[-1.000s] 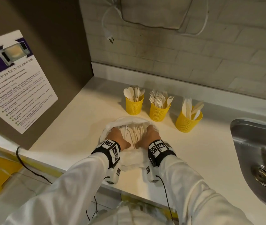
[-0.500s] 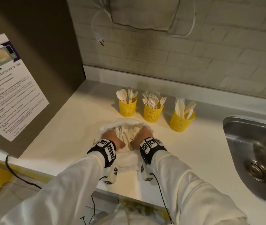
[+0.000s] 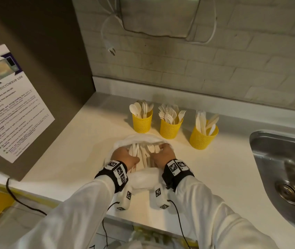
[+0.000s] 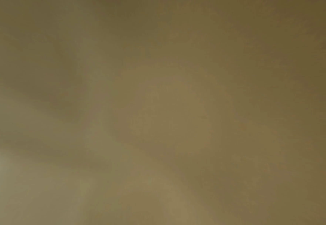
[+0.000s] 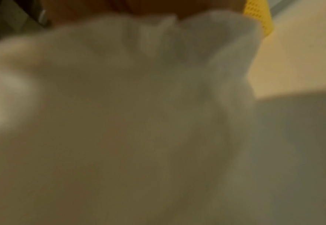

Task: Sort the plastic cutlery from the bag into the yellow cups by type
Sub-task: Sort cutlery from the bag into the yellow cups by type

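Observation:
A white bag [image 3: 143,139] lies open on the counter with several white forks and knives [image 3: 144,155] inside. My left hand [image 3: 125,156] holds the left side of the bag's mouth, its fingertips hidden. My right hand [image 3: 163,152] curls over the right rim, and the right wrist view shows bunched bag fabric [image 5: 138,91] at its fingers. Behind the bag stand three yellow cups: spoons [image 3: 142,123], forks [image 3: 171,127] and knives [image 3: 203,136]. The left wrist view is a brown blur.
A steel sink [image 3: 283,159] is sunk into the counter at the right. A dark panel with a microwave poster [image 3: 8,105] walls off the left. A loose plug [image 3: 111,49] hangs on the tiled back wall. The counter's front edge [image 3: 143,220] is near my wrists.
Both hands stay at the bag's mouth and have spread it a little wider. More cutlery shows inside. The camera has shifted slightly.

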